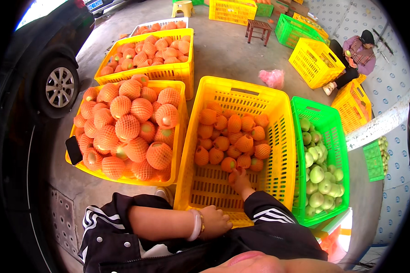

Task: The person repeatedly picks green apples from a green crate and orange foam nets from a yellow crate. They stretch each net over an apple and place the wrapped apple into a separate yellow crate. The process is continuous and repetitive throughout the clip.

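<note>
Netted fruit [228,164]: one of many in orange foam sleeves, lying at the near edge of the cluster inside the middle yellow crate [283,136]. Right hand [239,178]: at this fruit, fingers bent; we cannot tell whether they pinch it. Left hand [215,222]: loosely curled by the crate's near rim; we cannot tell if its fingers meet. Handling: we judge the fruit firm and moderately heavy, the sleeve soft, springy and apt to slide, the skin easily bruised. Hold: we favour fingers spread around the widest part, sleeve included. Adjacent: green crate [339,136] of pale green fruit [324,186].
</note>
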The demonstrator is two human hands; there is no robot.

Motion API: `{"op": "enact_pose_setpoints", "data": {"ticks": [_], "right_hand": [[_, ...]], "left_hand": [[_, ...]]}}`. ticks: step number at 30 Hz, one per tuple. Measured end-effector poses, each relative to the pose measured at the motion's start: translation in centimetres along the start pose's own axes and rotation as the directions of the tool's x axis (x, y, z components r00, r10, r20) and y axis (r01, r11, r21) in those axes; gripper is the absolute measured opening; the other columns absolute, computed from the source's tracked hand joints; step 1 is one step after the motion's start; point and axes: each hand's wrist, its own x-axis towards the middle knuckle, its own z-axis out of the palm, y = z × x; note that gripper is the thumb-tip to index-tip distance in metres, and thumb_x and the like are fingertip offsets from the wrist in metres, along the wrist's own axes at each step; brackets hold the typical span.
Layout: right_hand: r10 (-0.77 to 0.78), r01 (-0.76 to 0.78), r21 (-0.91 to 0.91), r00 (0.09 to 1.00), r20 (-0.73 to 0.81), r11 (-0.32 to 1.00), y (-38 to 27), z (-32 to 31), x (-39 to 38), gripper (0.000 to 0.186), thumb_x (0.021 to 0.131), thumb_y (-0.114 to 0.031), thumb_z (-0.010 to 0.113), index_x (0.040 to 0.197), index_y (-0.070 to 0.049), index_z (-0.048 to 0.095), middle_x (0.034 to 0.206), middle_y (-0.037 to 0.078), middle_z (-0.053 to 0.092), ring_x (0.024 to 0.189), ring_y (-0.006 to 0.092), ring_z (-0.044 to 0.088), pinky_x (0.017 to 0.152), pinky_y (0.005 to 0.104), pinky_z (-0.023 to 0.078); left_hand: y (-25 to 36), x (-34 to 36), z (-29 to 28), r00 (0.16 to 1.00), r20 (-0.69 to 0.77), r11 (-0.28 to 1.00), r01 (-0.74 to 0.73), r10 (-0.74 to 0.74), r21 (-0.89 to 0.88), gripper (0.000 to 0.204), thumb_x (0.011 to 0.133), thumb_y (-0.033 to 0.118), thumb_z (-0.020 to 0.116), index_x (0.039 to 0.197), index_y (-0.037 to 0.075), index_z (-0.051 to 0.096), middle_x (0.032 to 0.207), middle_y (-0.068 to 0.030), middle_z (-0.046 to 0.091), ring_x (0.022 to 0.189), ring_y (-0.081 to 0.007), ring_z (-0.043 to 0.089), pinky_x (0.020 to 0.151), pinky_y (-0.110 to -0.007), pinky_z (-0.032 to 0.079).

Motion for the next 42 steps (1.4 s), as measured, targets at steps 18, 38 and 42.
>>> {"op": "enact_pose_setpoints", "data": {"ticks": [18,38,42], "right_hand": [[-0.209,0.660,0.536,0.711,-0.671,0.526,-6.7,-21.4,-3.0,0.085,0.068,-0.013,0.076,0.138,-0.002,0.029,0.133,0.017,0.042,0.127,0.0277,0.041,0.105,0.0383,0.037],[-0.419,0.805,0.288,0.533,-0.735,0.519,-10.2,-23.6,-20.0,0.092,0.069,-0.033,0.085,0.139,0.000,0.034,0.144,0.020,0.033,0.131,0.0333,0.038,0.109,0.0408,0.032],[-0.397,0.812,0.276,0.511,-0.762,0.515,-9.5,-24.1,-20.1,0.054,0.087,-0.023,0.066,0.130,0.002,0.046,0.138,0.020,0.044,0.130,0.0343,0.041,0.108,0.0406,0.032]], "left_hand": [[-10.3,1.2,-1.6,0.241,-0.719,0.756,0.133,-0.652,-0.641,0.048,0.080,0.025,0.074,0.113,-0.003,0.053,0.099,-0.0154,0.061,0.085,-0.0243,0.061,0.075,-0.034,0.051],[-0.5,2.7,-3.0,0.839,-0.420,-0.553,-0.544,-0.345,-0.631,0.056,0.097,0.047,0.045,0.138,0.010,0.037,0.135,-0.0100,0.048,0.118,-0.0231,0.054,0.093,-0.039,0.050],[-1.3,2.7,-2.3,0.895,-0.378,-0.384,-0.444,-0.236,-0.810,0.057,0.098,0.052,0.036,0.138,0.012,0.038,0.131,-0.0087,0.052,0.113,-0.0227,0.057,0.090,-0.039,0.052]]}}
